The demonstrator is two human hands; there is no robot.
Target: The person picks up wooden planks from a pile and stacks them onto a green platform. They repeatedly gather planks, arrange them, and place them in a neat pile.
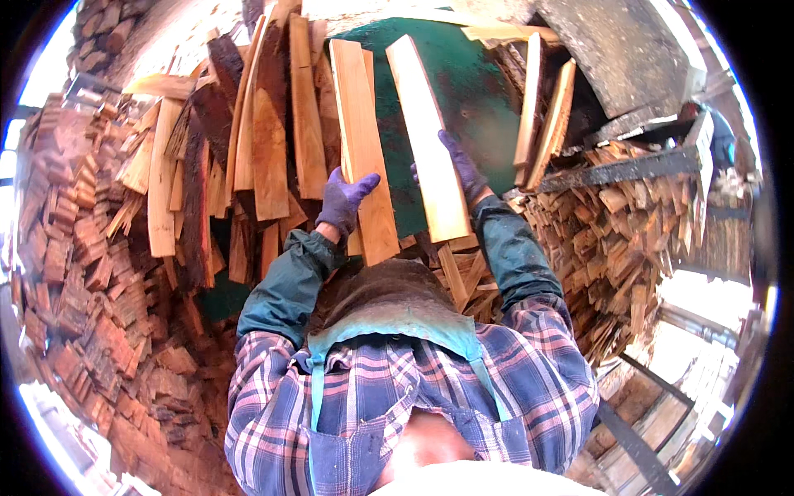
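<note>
The pale plank (427, 136) is gripped by the right hand (466, 171) in its purple glove, the thumb side laid along the right edge and a bit of finger showing at the left edge. A warmer-toned plank (362, 136) is touched by the left hand (343, 202), likewise gloved — its thumb is spread across the face of the wood, but whether the grip is closed cannot be told. Both planks are seen side by side and apart, their near ends pointed toward the body, above a green desk (475, 99). Part of another piece is glimpsed behind the warmer-toned plank. To the left, a row of split lengths (306, 116) is laid close together, some edged with dark bark; to the right, two slim pieces (552, 124) are leaned near each other beside a dark metal bar (620, 171). Teal oversleeves (285, 277) are worn over a plaid shirt (343, 438), with a soiled apron (385, 298) in front. Farther out, the view is flanked by heaped wood — a large left pile (78, 256) and a tightly stacked right pile (608, 227).
</note>
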